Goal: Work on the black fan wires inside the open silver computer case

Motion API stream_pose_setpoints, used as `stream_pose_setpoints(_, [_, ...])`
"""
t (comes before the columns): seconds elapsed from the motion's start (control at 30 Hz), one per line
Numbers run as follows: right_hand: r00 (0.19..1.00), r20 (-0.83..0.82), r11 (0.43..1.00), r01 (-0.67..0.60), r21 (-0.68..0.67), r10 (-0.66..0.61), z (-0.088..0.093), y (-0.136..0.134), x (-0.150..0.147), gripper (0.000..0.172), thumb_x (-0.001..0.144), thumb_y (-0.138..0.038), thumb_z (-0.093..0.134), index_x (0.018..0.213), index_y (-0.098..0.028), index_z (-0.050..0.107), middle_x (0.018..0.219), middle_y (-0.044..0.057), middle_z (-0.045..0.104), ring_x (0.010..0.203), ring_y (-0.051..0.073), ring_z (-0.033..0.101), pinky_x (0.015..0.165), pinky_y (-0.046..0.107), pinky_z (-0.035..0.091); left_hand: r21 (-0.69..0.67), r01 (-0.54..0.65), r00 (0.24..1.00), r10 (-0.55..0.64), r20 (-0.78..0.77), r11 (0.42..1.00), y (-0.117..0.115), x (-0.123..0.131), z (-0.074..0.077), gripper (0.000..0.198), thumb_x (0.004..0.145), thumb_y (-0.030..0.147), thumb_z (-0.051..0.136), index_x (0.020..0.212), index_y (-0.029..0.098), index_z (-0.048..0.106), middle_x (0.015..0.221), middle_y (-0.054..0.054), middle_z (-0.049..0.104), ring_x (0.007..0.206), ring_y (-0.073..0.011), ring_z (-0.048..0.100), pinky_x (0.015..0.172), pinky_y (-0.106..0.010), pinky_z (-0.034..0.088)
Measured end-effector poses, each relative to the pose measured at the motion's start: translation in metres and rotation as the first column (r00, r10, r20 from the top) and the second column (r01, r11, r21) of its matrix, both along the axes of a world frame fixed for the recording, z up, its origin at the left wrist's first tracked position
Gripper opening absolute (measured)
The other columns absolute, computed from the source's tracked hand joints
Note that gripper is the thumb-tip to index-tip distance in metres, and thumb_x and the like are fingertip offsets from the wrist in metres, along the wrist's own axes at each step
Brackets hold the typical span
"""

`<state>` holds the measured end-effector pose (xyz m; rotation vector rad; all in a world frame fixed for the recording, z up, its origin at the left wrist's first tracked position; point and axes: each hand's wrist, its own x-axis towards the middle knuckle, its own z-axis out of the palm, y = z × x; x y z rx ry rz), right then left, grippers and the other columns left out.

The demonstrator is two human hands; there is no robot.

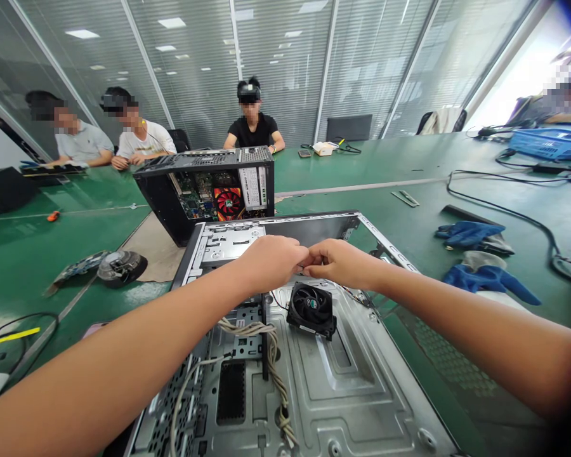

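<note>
My left hand and my right hand meet over an open metal computer case lying flat on the table. The fingertips of both are pinched together and touch each other. Whatever sits between them is too small or too hidden to make out. Just below the hands, a black square cooling fan rests tilted on the bare floor of the case. A thin wire runs from the fan's left side up toward my left hand. Twisted beige cables lie along the drive bracket on the left.
Behind stands another open computer tower with a red fan. At left lie a round heatsink fan and a circuit board. Blue gloves, black cables and a blue basket are at right. Several people sit around the green table.
</note>
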<state>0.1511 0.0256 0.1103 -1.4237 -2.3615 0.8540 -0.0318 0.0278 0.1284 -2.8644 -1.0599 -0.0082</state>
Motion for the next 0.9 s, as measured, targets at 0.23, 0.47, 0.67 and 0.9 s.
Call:
stream_pose_setpoints(0.23, [1.0,-0.008,1.0,-0.008,-0.014,0.008,0.001,0.0005,0.0003,0.015,0.074,-0.027,0.056,0.075,-0.017,0.066,0.065,-0.001,0.056,0.06,0.012,0.044,0.06,0.028,0.031,-0.002,0.012,1.0,-0.012,0.02,1.0,0.0019,-0.0025,-0.0031,0.014,0.089,0.02,0.052,0.094,0.018,0.064,0.086,-0.004,0.062,0.073,-0.0154,0.057,0.059,-0.026,0.035])
stream_pose_setpoints(0.47, [1.0,0.006,1.0,0.006,-0.022,-0.006,-0.0011,0.0013,0.0,0.016,0.075,-0.03,0.057,0.076,-0.017,0.065,0.067,0.0,0.059,0.061,0.013,0.047,0.059,0.028,0.033,0.053,0.001,1.0,0.001,-0.02,0.999,0.002,-0.0017,-0.0014,0.012,0.088,0.021,0.054,0.087,0.019,0.066,0.079,-0.003,0.06,0.065,-0.0132,0.054,0.055,-0.026,0.03])
stream_pose_setpoints(0.67, [1.0,0.002,1.0,0.008,0.011,-0.008,0.0,-0.0002,-0.0019,0.01,0.074,-0.027,0.058,0.072,-0.018,0.063,0.067,0.0,0.062,0.062,0.014,0.05,0.06,0.028,0.034,0.061,-0.01,0.998,0.014,-0.066,0.998,0.0012,-0.0004,-0.0016,0.015,0.088,0.023,0.052,0.094,0.019,0.066,0.084,-0.005,0.063,0.07,-0.0174,0.059,0.059,-0.028,0.034])
stream_pose_setpoints(0.9, [1.0,-0.024,1.0,0.016,-0.02,-0.017,-0.0018,0.0004,-0.0003,0.011,0.074,-0.026,0.059,0.074,-0.017,0.065,0.068,0.001,0.061,0.062,0.013,0.048,0.059,0.027,0.035,0.051,-0.019,0.999,0.021,-0.044,0.999,0.0022,-0.001,-0.0031,0.015,0.089,0.025,0.052,0.092,0.019,0.065,0.083,-0.004,0.063,0.07,-0.0172,0.059,0.057,-0.028,0.033])
